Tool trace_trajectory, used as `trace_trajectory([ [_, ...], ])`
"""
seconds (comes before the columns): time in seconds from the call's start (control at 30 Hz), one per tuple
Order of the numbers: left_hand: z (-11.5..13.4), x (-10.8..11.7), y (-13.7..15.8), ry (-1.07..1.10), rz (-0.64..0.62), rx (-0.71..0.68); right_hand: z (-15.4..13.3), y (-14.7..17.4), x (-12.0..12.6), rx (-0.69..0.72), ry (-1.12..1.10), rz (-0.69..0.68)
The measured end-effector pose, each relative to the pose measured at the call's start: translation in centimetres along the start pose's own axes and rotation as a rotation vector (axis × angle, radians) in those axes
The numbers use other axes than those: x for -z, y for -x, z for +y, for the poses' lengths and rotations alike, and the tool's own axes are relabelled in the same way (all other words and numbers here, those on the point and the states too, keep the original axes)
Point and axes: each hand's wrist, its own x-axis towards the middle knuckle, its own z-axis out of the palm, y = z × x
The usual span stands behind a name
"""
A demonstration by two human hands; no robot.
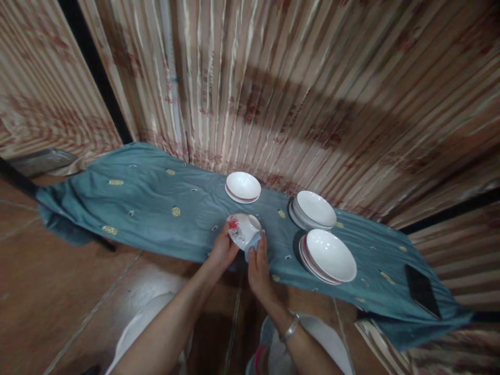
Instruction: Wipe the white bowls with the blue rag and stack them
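Head view: left hand [224,249] closed on the near left edge of a white bowl [241,227], thumb and fingers gripping its side. Bowl held tipped over, outer wall and foot ring showing, a red flower with grey sprays printed on the wall. Right hand [258,268] clamped on a pale blue cloth [253,245], pressing it to the bowl's near right side, fingers pointing up along the wall. Hands close together, the bowl between them, held over the near edge of a low table spread with a teal tablecloth [152,203], printed with yellow pineapples and small pale marks. Just beyond the bowl, a small stack of white dishes [242,186], reddish band at the rim of a lower one. To the right, two taller stacks: the farther bowls [315,209] and the nearer bowls [331,256], the latter with red and pink edges, all mouth up, the two stacks close beside each other. Near the table's right end, a dark phone [422,290] lying flat. Silver bracelet [289,329] on the right wrist. Pleated beige curtain [250,94] with reddish-brown patterning behind; brown tiled floor [91,284] below.
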Motion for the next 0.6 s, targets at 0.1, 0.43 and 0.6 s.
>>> trace_trajectory([
  [0.1,0.2,-0.5,0.5,-0.013,0.007,0.008,-0.8,0.5,0.3,0.087,0.060,-0.057],
  [0.43,0.0,-1.1,1.5,-0.107,0.002,-0.028,-1.7,0.4,0.9,0.401,0.289,-0.132],
  [0.6,-0.6,-0.9,1.6,-0.169,-0.018,-0.104,-1.8,-0.4,1.3,0.547,0.366,-0.147],
])
